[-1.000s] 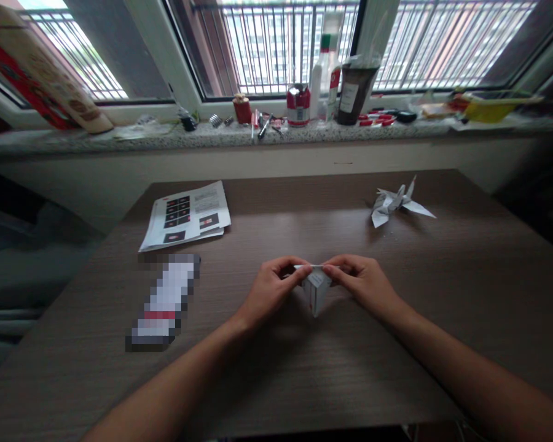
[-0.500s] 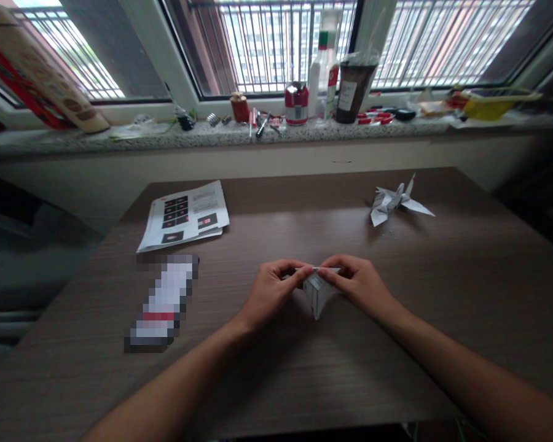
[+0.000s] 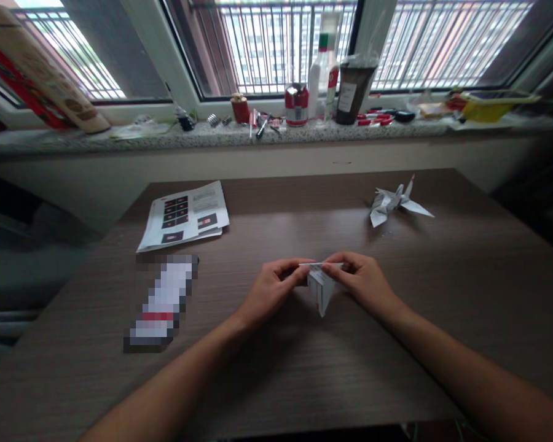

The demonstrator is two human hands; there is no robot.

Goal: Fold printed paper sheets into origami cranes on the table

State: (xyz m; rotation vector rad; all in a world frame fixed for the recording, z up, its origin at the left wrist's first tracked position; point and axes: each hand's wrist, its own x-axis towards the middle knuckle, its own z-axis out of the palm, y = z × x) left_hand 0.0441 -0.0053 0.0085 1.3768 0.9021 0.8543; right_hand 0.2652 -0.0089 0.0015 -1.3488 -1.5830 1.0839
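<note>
A folded piece of white printed paper [image 3: 321,291] is held above the table between my two hands, its point hanging down toward me. My left hand [image 3: 276,285] pinches its left upper edge between thumb and fingers. On the other side, my right hand [image 3: 358,276] pinches the right upper edge, thumb in front. The fingers behind the paper are partly hidden. Farther back on the right stands a folded paper crane [image 3: 396,201] made of similar printed paper.
Printed sheets [image 3: 187,215] lie at the table's back left, with a blurred-out phone-like object [image 3: 163,304] nearer me. Behind the wooden table [image 3: 276,380], the stone windowsill [image 3: 166,141] carries a red can [image 3: 297,104], a dark drink cup [image 3: 354,92], bottles and small items.
The folded paper has shifted slightly to the right, its lower tip included. My right hand has moved a little right and up, and my left thumb sits nearer the paper's left edge.
</note>
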